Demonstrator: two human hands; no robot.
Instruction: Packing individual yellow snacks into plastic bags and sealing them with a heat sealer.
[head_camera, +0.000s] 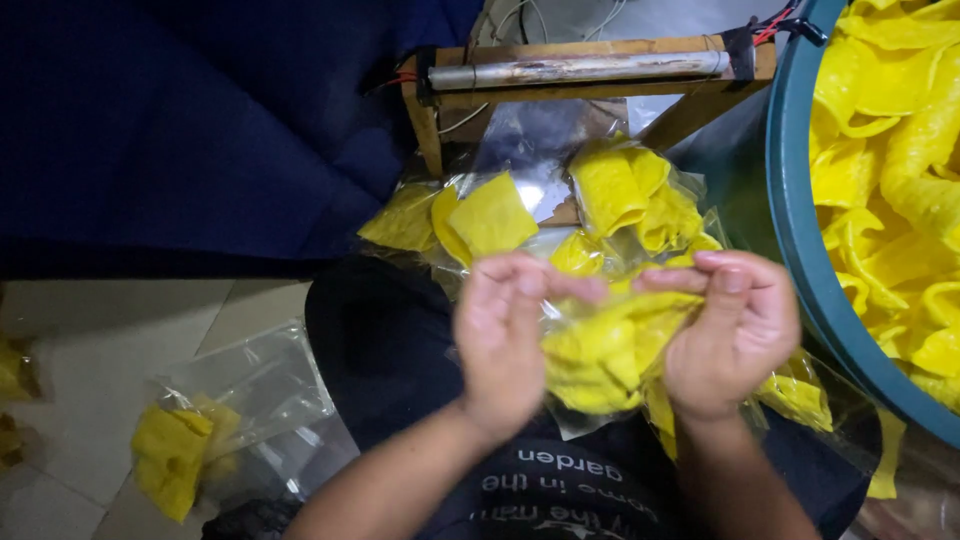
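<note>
Head view: looking down at a seated person's lap, two bare hands meeting over a clear plastic bag of yellow crackers (600, 355).
Left hand (500, 335): fingers curled closed, pinching the bag's upper left edge between thumb and fingertips.
Right hand (735, 335): likewise closed on the upper right edge, fingers folded over the plastic.
Why held so: judging by the grip, both hands draw the mouth taut so the contents hang below it.
Bag position: between the hands, over the lap, clear of the floor.
Bag axis: long axis seems to run left to right between the hands, mouth facing up and away from the person; the plastic is too crumpled to be sure.
Behind: more filled bags (560, 215) heaped under a wooden frame with a metal bar (580, 70).
Right edge: teal tub (800, 240) full of loose crackers.
Floor, lower left: another filled bag (215, 425) on the tiles.
</note>
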